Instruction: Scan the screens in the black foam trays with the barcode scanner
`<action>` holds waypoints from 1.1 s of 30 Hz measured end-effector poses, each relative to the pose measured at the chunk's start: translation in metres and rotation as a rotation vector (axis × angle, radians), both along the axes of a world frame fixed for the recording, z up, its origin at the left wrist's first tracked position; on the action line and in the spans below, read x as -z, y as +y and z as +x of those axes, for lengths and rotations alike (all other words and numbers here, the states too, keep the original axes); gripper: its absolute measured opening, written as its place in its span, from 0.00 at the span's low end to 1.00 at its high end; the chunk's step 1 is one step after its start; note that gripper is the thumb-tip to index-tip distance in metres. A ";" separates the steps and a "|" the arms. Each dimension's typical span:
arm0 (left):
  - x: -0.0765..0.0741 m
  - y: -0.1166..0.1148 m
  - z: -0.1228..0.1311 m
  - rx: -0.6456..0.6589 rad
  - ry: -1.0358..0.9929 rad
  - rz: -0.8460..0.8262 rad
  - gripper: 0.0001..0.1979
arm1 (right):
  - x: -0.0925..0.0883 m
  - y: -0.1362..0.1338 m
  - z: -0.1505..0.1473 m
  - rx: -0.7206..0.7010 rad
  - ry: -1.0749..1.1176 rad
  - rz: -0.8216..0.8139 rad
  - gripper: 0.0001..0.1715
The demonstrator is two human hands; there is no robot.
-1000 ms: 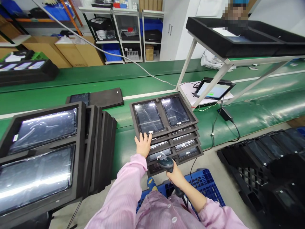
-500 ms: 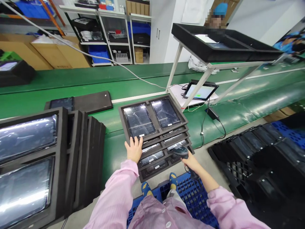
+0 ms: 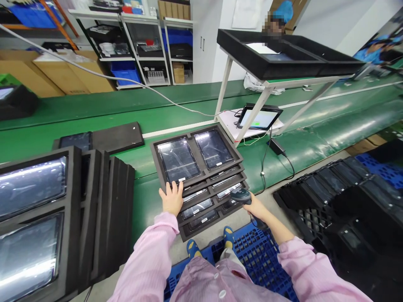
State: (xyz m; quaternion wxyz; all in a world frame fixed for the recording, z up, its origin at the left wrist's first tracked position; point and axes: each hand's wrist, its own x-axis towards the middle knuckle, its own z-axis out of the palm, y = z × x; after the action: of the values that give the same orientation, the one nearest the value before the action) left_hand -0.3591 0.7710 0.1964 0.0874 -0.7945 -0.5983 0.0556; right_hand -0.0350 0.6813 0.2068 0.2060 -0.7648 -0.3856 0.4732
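Observation:
My left hand [image 3: 172, 198] lies on the near left edge of the top black foam tray [image 3: 203, 153], fingers spread apart. Two flat screens in clear film, a left screen [image 3: 178, 158] and a right screen [image 3: 214, 147], rest in this tray, each with a small white label at its near edge. Beneath it, more trays are stacked in steps, showing the near ends of labelled screens [image 3: 197, 208]. My right hand [image 3: 255, 206] is wrapped round the handle of a black handheld barcode scanner [image 3: 240, 195]. Its head is over the right near side of the stack.
Several foam trays with screens [image 3: 30, 247] lean at the left. Behind the stack, a lit tablet [image 3: 260, 117] stands under a white-legged rack [image 3: 262, 100]. Dark trays [image 3: 324, 184] lie at the right. A blue pallet [image 3: 252, 251] is by my feet. Other people sit farther off.
The view has turned slightly, so most things appear farther left. The scanner in my right hand has shifted a little right relative to the stack. My left hand keeps its place on the top tray.

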 end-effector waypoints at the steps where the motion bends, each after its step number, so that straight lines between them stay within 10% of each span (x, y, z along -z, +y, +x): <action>1: 0.000 0.000 0.000 -0.001 -0.002 -0.001 0.33 | 0.000 0.000 0.001 -0.002 0.003 0.000 0.38; 19: -0.002 0.001 0.002 -0.023 0.015 0.027 0.31 | 0.034 -0.042 0.026 -0.008 -0.004 -0.037 0.33; 33: -0.002 -0.001 0.003 -0.024 -0.017 0.009 0.32 | 0.007 -0.056 -0.016 -0.047 0.103 -0.091 0.33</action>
State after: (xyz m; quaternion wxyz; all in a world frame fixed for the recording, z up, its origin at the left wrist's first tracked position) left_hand -0.3561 0.7700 0.1988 0.0853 -0.7874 -0.6087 0.0470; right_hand -0.0512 0.6249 0.2002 0.1793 -0.7390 -0.3703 0.5335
